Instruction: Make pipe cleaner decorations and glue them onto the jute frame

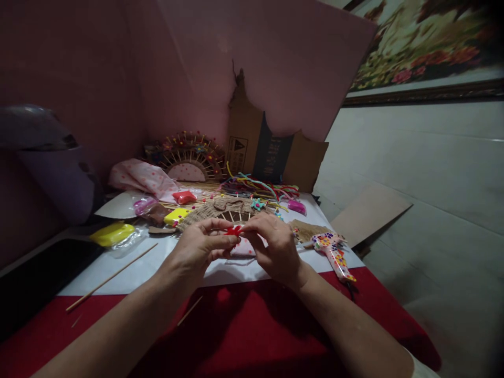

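Between my two hands is a small red flower-like piece (233, 230), looking like bent pipe cleaner. My left hand (207, 242) pinches its left side with thumb and fingertips. From the right, my right hand (274, 244) pinches the same piece with thumb and forefinger. Right behind my hands lies a half-round woven fan-like craft (212, 207) with radiating sticks and a turquoise flower (258, 204) on its rim. My hands hide part of its lower middle, where pink dotted cloth (243, 249) shows.
A flower-patterned glue gun (333, 254) lies at right. Colourful pipe cleaners (260, 185), a finished-looking fan craft (197, 155) and torn cardboard (275, 152) are behind. Yellow clay (112, 234) in plastic, a loose stick (112, 276) and a dark flat object (43, 281) lie left.
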`<action>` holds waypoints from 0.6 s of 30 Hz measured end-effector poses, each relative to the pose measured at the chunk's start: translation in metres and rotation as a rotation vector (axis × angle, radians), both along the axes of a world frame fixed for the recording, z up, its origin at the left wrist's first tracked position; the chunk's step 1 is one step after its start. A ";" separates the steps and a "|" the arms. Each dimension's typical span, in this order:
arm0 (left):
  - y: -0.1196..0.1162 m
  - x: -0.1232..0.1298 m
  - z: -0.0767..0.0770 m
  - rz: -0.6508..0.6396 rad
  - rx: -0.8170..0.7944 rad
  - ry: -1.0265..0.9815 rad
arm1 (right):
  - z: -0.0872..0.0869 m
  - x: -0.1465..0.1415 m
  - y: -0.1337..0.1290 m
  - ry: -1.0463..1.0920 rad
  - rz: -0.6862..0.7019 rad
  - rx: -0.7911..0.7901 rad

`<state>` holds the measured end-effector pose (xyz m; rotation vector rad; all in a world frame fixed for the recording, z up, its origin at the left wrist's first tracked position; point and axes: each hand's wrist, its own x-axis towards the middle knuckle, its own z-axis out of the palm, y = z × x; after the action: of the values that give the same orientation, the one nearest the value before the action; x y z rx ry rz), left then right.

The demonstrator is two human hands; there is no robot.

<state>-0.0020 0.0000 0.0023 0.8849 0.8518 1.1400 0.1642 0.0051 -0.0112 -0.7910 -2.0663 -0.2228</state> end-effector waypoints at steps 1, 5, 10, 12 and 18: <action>0.000 0.000 0.000 0.010 0.007 0.002 | 0.000 0.000 0.000 0.004 -0.001 -0.012; -0.002 0.001 0.002 0.033 0.022 0.013 | -0.002 -0.001 -0.001 0.017 -0.007 -0.047; -0.002 0.001 0.003 0.065 0.036 0.009 | -0.001 -0.005 -0.006 0.074 0.043 -0.118; -0.002 0.000 0.003 0.081 0.037 0.008 | 0.001 -0.008 -0.008 0.149 0.079 -0.178; -0.001 0.001 0.003 0.117 0.089 0.025 | 0.004 -0.012 -0.006 0.599 0.265 -0.768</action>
<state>-0.0013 -0.0013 0.0057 0.9340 0.8882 1.2793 0.1526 -0.0009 -0.0068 -0.8678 -1.6189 0.9003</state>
